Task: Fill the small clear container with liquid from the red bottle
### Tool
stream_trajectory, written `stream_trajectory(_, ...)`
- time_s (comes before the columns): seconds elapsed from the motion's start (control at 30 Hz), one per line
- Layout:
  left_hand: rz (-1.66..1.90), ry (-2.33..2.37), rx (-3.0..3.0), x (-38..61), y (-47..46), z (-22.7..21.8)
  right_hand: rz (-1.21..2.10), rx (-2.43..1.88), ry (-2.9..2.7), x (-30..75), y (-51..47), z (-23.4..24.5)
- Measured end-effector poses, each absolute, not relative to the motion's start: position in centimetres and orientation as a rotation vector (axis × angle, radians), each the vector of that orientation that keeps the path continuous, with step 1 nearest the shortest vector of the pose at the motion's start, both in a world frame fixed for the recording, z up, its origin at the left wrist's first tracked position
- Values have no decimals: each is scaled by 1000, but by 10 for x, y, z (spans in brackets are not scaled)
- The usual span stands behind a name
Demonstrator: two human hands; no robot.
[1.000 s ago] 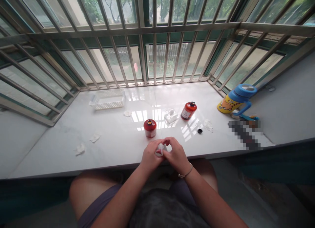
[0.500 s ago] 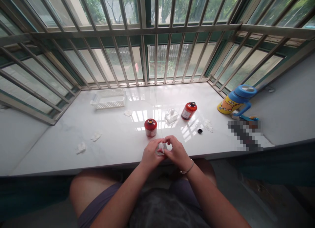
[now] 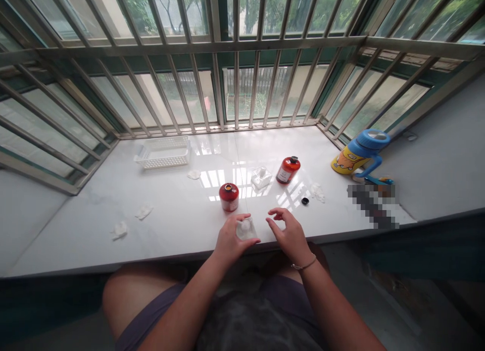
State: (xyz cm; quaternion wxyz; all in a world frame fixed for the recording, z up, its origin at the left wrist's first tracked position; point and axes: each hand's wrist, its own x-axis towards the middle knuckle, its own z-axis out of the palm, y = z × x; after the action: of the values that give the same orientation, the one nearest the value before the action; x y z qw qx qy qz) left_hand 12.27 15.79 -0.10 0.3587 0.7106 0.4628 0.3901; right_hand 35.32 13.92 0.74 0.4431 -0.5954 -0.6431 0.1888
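My left hand (image 3: 229,240) grips a small clear glass bottle (image 3: 245,229) near the front edge of the white sill (image 3: 170,214). Beside it, my right hand (image 3: 288,231) hovers a little to the right with fingers curled apart, holding nothing I can see. Just beyond my hands stands a short red bottle (image 3: 229,196) with its top open. A taller red bottle (image 3: 287,169) with a black cap stands further back on the right. Between them sits another clear glass bottle (image 3: 260,178). A small black cap (image 3: 304,201) lies to the right.
A white plastic basket (image 3: 162,152) sits at the back left. Several crumpled white wads (image 3: 144,211) lie about the sill. A blue and yellow children's flask (image 3: 359,154) leans at the right end. Metal window bars (image 3: 235,78) close off the back and sides.
My hands were together on the clear bottle; now my right hand has come away to the right and opened, while the left still holds the bottle.
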Motion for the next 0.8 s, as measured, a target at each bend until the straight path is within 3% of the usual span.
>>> stream_trajectory(0.8, 1006, 1236, 1665, 126, 154, -4, 656, -1350, -1573, 288, 124, 8)
